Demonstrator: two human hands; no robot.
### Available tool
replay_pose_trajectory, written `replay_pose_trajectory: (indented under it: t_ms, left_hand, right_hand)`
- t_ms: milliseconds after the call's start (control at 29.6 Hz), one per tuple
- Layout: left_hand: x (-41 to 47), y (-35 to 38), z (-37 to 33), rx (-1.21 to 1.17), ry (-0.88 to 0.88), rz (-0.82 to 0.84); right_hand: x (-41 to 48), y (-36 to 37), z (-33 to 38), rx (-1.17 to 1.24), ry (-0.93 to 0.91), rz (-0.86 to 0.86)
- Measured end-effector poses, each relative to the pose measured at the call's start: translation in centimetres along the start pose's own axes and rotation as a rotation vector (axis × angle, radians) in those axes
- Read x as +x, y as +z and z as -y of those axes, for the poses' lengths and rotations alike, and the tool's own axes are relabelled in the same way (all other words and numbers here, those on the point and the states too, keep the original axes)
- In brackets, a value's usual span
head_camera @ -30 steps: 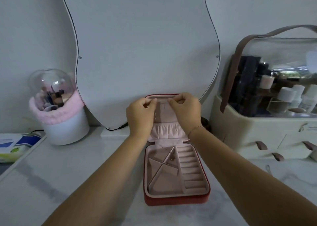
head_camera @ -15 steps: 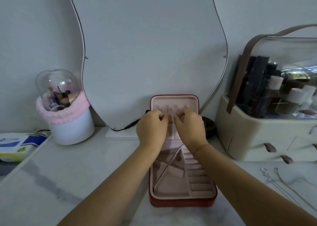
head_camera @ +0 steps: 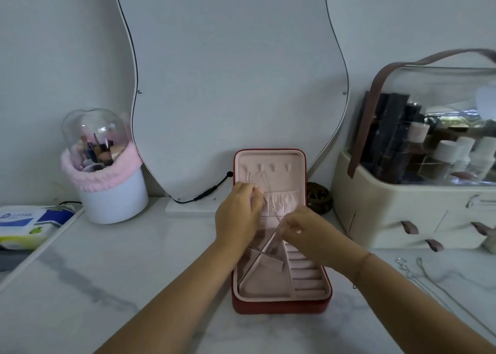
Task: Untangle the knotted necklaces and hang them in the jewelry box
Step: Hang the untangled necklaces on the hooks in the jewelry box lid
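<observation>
On the marble desk (head_camera: 134,273) the red jewelry box (head_camera: 279,305) lies open, lid upright. The left hand (head_camera: 237,219) curls its fingers (head_camera: 253,192) at the lid pocket, their grip impossible to tell; the right hand (head_camera: 306,232) pinches a thin necklace (head_camera: 269,195) hanging from a lid hook; other chains (head_camera: 426,275) lie on the desk, rightward

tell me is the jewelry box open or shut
Open: the jewelry box has its lid standing upright, hooks and tray compartments in plain view.

**Vanity colours, quick rundown**

The box (head_camera: 279,306) is showing red outside, pale pink inside. Grey veins are running through the white table (head_camera: 80,286). The white cup (head_camera: 112,200) is wearing a pink band, the cream organizer (head_camera: 402,206) brown straps.
</observation>
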State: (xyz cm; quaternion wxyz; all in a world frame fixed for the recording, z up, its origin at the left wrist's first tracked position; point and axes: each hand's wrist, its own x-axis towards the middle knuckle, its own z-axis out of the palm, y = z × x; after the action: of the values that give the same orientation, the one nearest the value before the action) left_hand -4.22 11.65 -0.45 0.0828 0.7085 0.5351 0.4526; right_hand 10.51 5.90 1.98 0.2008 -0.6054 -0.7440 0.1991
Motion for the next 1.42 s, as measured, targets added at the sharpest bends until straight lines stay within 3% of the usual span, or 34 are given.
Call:
replay_pose_trajectory:
  t_ms: [101,270,507,777,980,1216,1419]
  left_hand:
    - [-0.1,0.4,0.2,0.058,0.034,0.041]
    - [-0.2,0.6,0.2,0.075,0.014,-0.002]
    - [-0.3,0.6,0.3,0.138,0.064,0.013]
    - [-0.2,0.4,0.2,0.045,0.022,0.033]
    - [-0.2,0.3,0.7,0.022,0.032,0.034]
    - [-0.8,-0.4,0.5,-0.124,0.039,0.094]
    - [-2.7,-1.0,-1.3,-0.194,0.047,0.202]
  right_hand:
    - [-1.2,-1.4,0.6,0.042,0.014,0.001]
    - [0.5,-3.5,2.3,0.569,-0.031,-0.277]
    - [5.4,-5.1,4.2,0.716,-0.091,-0.421]
    - [7.3,-2.2,2.8,0.625,0.025,-0.361]
    - [1.2,-3.0,0.6,0.545,0.042,-0.405]
    - [-11.2,-6.9,-8.2,0.177,0.29,-0.451]
    - [-12.9,-6.9,-13.7,-0.099,0.444,-0.366]
